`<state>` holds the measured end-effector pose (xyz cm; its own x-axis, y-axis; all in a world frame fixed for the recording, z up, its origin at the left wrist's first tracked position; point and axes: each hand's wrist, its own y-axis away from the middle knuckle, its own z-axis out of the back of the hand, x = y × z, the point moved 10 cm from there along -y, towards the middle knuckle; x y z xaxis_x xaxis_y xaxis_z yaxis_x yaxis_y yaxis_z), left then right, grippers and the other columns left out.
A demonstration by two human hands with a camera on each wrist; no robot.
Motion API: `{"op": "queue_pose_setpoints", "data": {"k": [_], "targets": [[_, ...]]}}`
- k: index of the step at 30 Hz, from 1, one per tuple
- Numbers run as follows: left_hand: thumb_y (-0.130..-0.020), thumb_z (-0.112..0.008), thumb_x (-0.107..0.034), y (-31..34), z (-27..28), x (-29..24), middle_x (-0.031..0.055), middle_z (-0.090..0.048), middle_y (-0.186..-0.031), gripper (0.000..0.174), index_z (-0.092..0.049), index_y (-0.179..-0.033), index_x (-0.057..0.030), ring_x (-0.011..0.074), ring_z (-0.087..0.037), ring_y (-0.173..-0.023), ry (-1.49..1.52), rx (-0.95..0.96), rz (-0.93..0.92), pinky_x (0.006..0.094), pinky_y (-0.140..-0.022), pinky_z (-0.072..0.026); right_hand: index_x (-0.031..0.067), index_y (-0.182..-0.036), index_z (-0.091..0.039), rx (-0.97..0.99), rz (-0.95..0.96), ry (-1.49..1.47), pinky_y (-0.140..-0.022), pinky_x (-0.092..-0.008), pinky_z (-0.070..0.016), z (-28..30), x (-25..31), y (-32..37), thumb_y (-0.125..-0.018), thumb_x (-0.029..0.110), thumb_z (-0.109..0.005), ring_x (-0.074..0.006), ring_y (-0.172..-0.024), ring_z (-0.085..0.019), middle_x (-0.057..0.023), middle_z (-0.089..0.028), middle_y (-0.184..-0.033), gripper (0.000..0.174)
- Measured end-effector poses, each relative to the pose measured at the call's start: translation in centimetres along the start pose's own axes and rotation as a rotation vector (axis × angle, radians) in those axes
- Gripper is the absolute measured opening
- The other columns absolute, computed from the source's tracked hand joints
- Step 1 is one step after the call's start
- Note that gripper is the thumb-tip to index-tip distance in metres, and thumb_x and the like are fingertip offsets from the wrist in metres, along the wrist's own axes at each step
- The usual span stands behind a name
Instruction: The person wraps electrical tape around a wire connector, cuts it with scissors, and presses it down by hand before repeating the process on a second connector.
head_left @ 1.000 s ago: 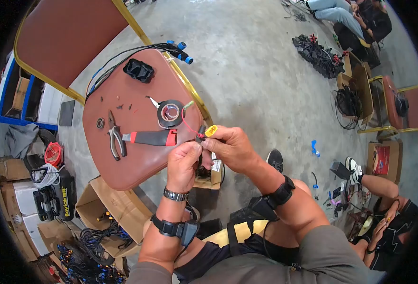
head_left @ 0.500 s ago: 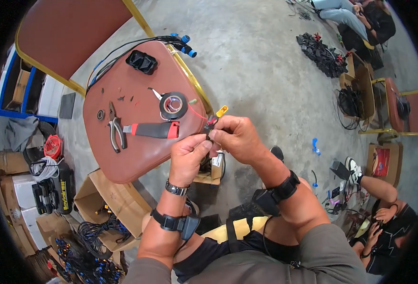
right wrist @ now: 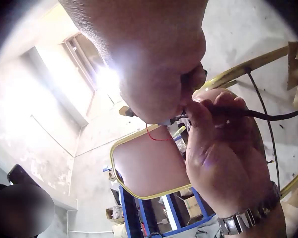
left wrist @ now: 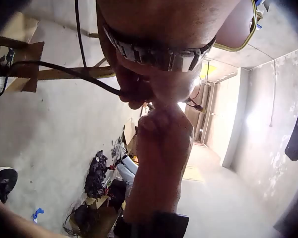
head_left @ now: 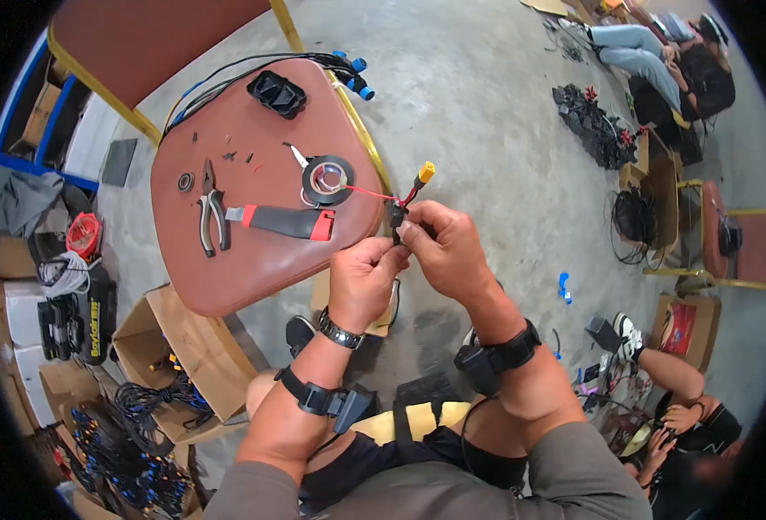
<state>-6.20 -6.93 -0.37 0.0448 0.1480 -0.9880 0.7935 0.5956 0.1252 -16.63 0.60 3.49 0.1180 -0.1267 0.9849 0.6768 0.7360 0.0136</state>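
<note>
My left hand (head_left: 363, 276) grips a black cable (right wrist: 268, 116) with the fingers curled round it. At the cable's upper end my right hand (head_left: 446, 247) pinches a black joint (head_left: 397, 212) between thumb and forefinger, the two hands' fingertips close together. A yellow connector (head_left: 426, 172) on short red and black wires points up and away beyond the right fingers. One thin red wire (head_left: 370, 191) runs left from the joint over the chair seat (head_left: 253, 277). On this seat lie a roll of black tape (head_left: 341, 173), a red-and-black utility knife (head_left: 283, 222) and pliers (head_left: 212, 212).
A black plastic tray (head_left: 279, 94) and black cables with blue ends (head_left: 361, 78) lie at the seat's far side. Cardboard boxes (head_left: 196, 347) and bundled cables (head_left: 118, 459) fill the lower left. Other people sit at the right, near black cable piles (head_left: 586, 121).
Both hands have moved slightly up and right relative to the seat. The yellow connector has swung upright, out from beside the right fingers, and the head view has shifted.
</note>
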Motion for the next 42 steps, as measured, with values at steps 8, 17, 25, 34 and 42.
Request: {"op": "queue_pose_setpoints", "data": {"k": [8, 17, 25, 34, 42], "targets": [[-0.085, -0.068, -0.008, -0.7, 0.1, -2.5, 0.0159, -0.063, -0.062, 0.013, -0.067, -0.079, 0.0032, 0.0174, -0.058, -0.051, -0.272, -0.158, -0.126, 0.0325, -0.05, -0.045, -0.0046, -0.094, -0.062, -0.087, 0.133, 0.206, -0.062, -0.0343, -0.0497, 0.4, 2.0, -0.1, -0.087, 0.002, -0.062, -0.0239, -0.07, -0.064, -0.0167, -0.064, -0.083, 0.01], [-0.082, -0.068, -0.008, -0.9, 0.3, -2.3, 0.0183, -0.06, -0.06, 0.013, -0.064, -0.075, 0.0026, 0.0228, -0.06, -0.051, -0.315, -0.193, -0.205, 0.0361, -0.05, -0.0458, -0.0007, -0.098, -0.065, -0.033, 0.145, 0.176, -0.06, -0.0301, -0.0487, -0.2, 3.4, 0.4, -0.085, 0.004, -0.065, -0.0176, -0.071, -0.061, -0.0123, -0.062, -0.082, 0.014], [-0.088, -0.067, -0.012, -1.0, -1.0, -2.7, 0.0119, -0.062, -0.06, 0.016, -0.067, -0.079, 0.0018, 0.0143, -0.058, -0.053, -0.226, -0.071, -0.099, 0.0331, -0.051, -0.046, -0.0029, -0.101, -0.068, 0.009, -0.111, -0.246, -0.058, -0.0256, -0.049, 0.8, -0.8, -0.1, -0.089, 0.007, -0.065, -0.0098, -0.064, -0.058, -0.0018, -0.065, -0.078, 0.016], [-0.097, -0.059, -0.019, -0.6, -0.7, 0.4, 0.0026, -0.063, -0.068, 0.019, -0.067, -0.092, -0.0021, 0.0089, -0.055, -0.056, 0.205, 0.142, 0.242, 0.0224, -0.051, -0.0448, -0.0008, -0.103, -0.069, 0.049, -0.292, -0.446, -0.049, -0.0209, -0.0422, 0.7, -2.5, 0.0, -0.096, 0.018, -0.061, -0.0049, -0.057, -0.052, 0.0002, -0.063, -0.076, 0.022], [-0.098, -0.059, -0.021, -0.2, -0.5, 0.8, 0.004, -0.063, -0.07, 0.021, -0.069, -0.099, -0.0016, 0.0103, -0.057, -0.06, 0.343, 0.19, 0.263, 0.0247, -0.056, -0.048, -0.0018, -0.096, -0.068, 0.181, -0.264, -0.423, -0.05, -0.0221, -0.0432, -1.7, -2.2, 0.2, -0.096, 0.02, -0.06, -0.0049, -0.059, -0.054, 0.001, -0.062, -0.072, 0.023]]}}
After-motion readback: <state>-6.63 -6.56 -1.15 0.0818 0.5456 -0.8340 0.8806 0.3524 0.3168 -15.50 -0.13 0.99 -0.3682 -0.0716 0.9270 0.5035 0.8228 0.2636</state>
